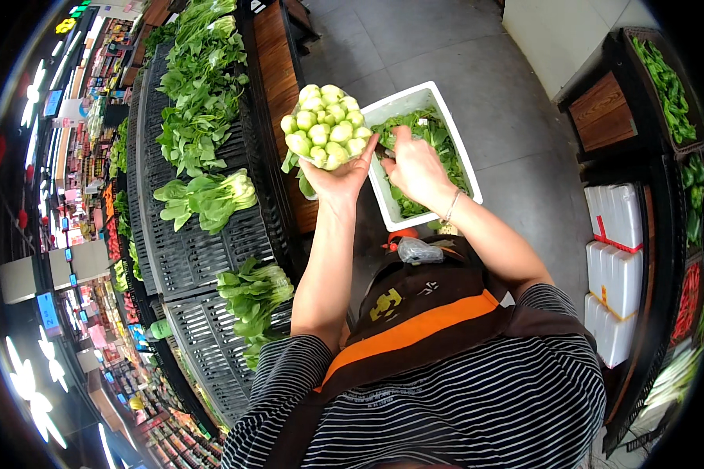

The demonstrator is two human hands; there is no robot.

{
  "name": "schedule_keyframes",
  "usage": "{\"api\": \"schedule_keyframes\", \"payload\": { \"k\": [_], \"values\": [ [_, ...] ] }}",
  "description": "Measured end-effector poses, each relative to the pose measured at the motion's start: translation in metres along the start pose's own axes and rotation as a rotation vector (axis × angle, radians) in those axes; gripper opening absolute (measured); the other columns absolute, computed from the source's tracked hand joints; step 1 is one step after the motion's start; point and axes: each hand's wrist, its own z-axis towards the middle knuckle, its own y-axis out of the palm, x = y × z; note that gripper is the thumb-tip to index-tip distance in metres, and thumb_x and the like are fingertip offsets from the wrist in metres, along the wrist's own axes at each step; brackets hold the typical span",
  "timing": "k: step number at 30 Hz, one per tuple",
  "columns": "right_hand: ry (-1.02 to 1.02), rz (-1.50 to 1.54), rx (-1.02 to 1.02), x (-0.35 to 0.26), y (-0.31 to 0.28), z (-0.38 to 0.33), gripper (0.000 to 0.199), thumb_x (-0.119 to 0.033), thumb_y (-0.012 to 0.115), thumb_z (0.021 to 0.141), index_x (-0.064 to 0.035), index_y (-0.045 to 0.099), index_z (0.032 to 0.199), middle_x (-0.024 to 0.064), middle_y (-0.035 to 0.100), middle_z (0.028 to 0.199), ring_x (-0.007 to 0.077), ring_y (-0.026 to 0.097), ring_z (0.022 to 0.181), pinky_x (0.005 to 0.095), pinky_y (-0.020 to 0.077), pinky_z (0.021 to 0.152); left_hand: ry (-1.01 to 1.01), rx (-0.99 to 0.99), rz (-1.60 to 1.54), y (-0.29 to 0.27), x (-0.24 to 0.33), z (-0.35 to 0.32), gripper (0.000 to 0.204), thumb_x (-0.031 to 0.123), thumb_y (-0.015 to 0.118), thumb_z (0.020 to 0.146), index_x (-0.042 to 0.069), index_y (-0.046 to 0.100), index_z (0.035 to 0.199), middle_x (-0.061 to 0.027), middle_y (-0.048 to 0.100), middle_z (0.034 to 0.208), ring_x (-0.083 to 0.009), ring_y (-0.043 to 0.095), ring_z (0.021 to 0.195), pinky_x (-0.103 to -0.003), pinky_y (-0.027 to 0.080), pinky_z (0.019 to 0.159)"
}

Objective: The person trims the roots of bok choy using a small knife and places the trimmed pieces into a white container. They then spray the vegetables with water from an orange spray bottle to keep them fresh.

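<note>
Head view | left hand [343,180] cupped around bok choy bunch [326,127], leaves mostly hidden | right hand [419,170] half-curled over greens [446,145], grip unclear

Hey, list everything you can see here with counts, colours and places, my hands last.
Stalk bundle: one, pale green, held up at centre
Open box: one, white, centre
Leafy greens: uncountable, green, inside that box
Slatted display: black, left
Greens heap: uncountable, green, upper display
Pale-stemmed bunches: at least two, green, lower display
Foam boxes: three, white, stacked right
Red vegetables: many, far right
Lights: several, white, far left
Floor: grey, top
Apron: one, brown and orange, lower centre
Shirt: one, striped, bottom
Left hand: one, bare, holding the bundle
Right hand: one, bare, over the box
</note>
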Motion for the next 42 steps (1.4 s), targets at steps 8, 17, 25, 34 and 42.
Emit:
{"api": "schedule_keyframes", "payload": {
  "k": [8,17,25,34,42],
  "values": [
    [0.015,0.357,0.009,0.008,-0.026,-0.022,0.042,-0.017,0.067,0.081,0.0042,0.051,0.114,0.0217,0.067,0.085,0.0348,0.068,0.08,0.0407,0.0527,0.07,0.002,0.044,-0.009,-0.003,0.01,0.017,0.065,0.058,0.038,0.088,0.019,0.041,0.14,-0.007,0.041,0.144,-0.0314,0.036,0.134,-0.063,0.025,0.108],
    [-0.158,0.675,0.162,-0.009,-0.005,-0.016,0.028,-0.008,0.065,0.085,-0.0027,0.059,0.112,-0.0033,0.05,0.069,0.0044,0.044,0.059,0.0213,0.0381,0.055,-0.011,0.104,-0.092,0.009,0.008,0.006,0.057,0.049,0.043,0.092,0.01,0.049,0.133,-0.0104,0.049,0.136,-0.0313,0.048,0.125,-0.05,0.04,0.104],
    [-0.395,0.597,0.244,-0.014,-0.002,0.004,0.019,-0.005,0.07,0.079,-0.0024,0.063,0.096,-0.0019,0.052,0.076,0.0059,0.044,0.059,0.0219,0.0371,0.053,-0.1,0.228,-0.147,0.017,0.01,-0.017,0.046,0.044,0.044,0.093,0.012,0.056,0.124,-0.0082,0.056,0.127,-0.0279,0.054,0.115,-0.044,0.048,0.092],
    [-0.686,0.378,0.161,-0.01,-0.021,0.012,0.017,-0.004,0.071,0.076,0.0007,0.059,0.086,0.0082,0.054,0.081,0.0229,0.057,0.067,0.0323,0.0463,0.059,-0.126,0.302,-0.151,0.026,0.011,-0.032,0.044,0.042,0.046,0.093,0.012,0.056,0.124,-0.0073,0.057,0.126,-0.0249,0.055,0.114,-0.041,0.048,0.091],
    [-0.899,0.095,0.215,-0.012,-0.029,0.002,0.021,0.002,0.066,0.068,-0.0026,0.059,0.088,0.0077,0.056,0.086,0.0277,0.061,0.068,0.0352,0.0519,0.058,-0.164,0.137,-0.279,0.027,0.007,-0.033,0.044,0.04,0.047,0.093,0.012,0.055,0.125,-0.0072,0.056,0.129,-0.0237,0.054,0.119,-0.041,0.047,0.098]
  ]
}}
